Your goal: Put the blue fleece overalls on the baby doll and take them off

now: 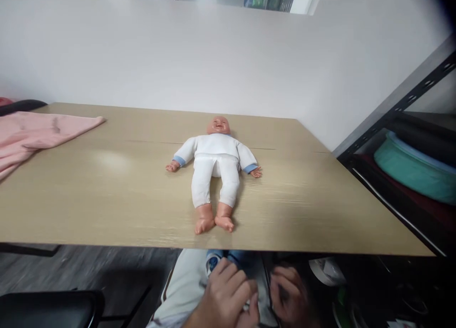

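Note:
A baby doll (216, 166) lies on its back on the wooden table (107, 195), head toward the wall and bare feet near the front edge. It wears a white top and trousers with blue cuffs, its arms spread out. Below the table edge, over my lap, my left hand (230, 292) is closed, fingers curled; a small pale bit shows by its thumb, too unclear to name. Just right of it, apart, my right hand (289, 294) is curled too, slightly blurred and in shadow. What it may hold is hidden. Neither hand touches the doll.
Pink cloth (42, 133) lies at the table's left end. On the right, a dark metal rack (402, 104) holds a teal basin (416, 166). A black chair (50, 309) stands at lower left. A white wall (178, 57) rises behind the table.

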### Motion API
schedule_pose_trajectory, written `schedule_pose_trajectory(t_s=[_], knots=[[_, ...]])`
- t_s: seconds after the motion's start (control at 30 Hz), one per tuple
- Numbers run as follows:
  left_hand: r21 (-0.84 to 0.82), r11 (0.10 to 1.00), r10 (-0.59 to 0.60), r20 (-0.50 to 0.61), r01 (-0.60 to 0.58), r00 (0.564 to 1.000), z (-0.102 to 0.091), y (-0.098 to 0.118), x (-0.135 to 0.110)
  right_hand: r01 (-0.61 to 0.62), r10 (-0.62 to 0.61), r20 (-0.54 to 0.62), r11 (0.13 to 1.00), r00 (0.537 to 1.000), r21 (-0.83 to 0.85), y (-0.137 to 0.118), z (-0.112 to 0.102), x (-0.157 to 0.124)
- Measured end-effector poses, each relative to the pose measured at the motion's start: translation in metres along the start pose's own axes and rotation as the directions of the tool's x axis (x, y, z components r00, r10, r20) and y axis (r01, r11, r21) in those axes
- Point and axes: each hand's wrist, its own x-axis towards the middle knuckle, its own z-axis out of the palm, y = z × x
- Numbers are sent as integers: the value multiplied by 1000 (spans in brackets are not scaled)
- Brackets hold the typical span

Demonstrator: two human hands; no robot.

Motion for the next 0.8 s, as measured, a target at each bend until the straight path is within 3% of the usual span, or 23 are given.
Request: schedule_pose_trajectory(t_s=[0.03,0.1,0.2,0.27,0.37,0.47,0.53,0.6,0.7,0.77,0.8], knots=[[77,990,-125,125,116,984,7,-6,-19,-39,39,-4,999,999,-28,8,7,-5],[269,905,-395,249,329,884,12,-23,-45,-184,187,29,979,982,-86,24,22,-13],[485,763,-613,332,428,717,6,-49,-61,-427,433,108,901,895,-74,48,43,-22],[522,710,-691,387,473,610,0,-57,-61,-514,512,158,857,845,-26,60,56,-19],[463,668,-741,492,583,458,-8,-47,-54,-536,516,260,845,816,4,68,71,3],[375,684,-682,633,625,366,-20,-24,-46,-489,442,361,871,821,44,67,78,29],[350,699,-648,678,623,347,-31,-10,-41,-457,383,427,885,819,83,62,78,42],[337,702,-642,679,627,355,-45,-3,-34,-437,333,484,892,809,116,53,73,49],[163,746,-551,695,646,461,-73,-1,-16,-411,259,555,896,790,166,26,51,60],[-73,781,-368,749,620,551,-94,-1,1,-354,136,624,904,770,240,-1,26,73],[-201,783,-243,773,588,587,-104,0,10,-282,-7,687,909,726,306,-17,10,82]])
